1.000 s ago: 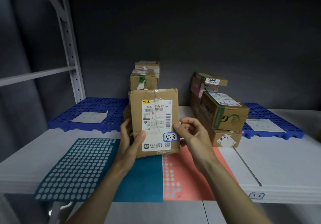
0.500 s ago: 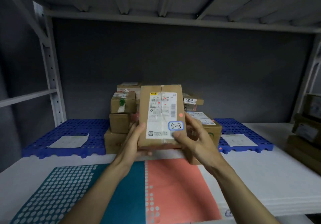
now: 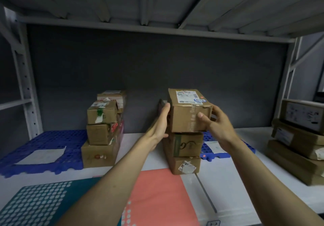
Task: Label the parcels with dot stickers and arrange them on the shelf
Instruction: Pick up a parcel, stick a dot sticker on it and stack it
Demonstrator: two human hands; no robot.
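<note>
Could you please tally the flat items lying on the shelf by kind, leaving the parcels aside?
Blue grid mats: 2 (left, right)
White paper sheets: 2, one on each mat (left, right)
Dot sticker sheets: 2 (teal, coral)
Total: 6

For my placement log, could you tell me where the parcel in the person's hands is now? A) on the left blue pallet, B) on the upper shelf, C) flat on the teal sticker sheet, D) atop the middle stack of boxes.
D: the parcel, between the left hand and right hand, sits atop the middle stack.
</note>
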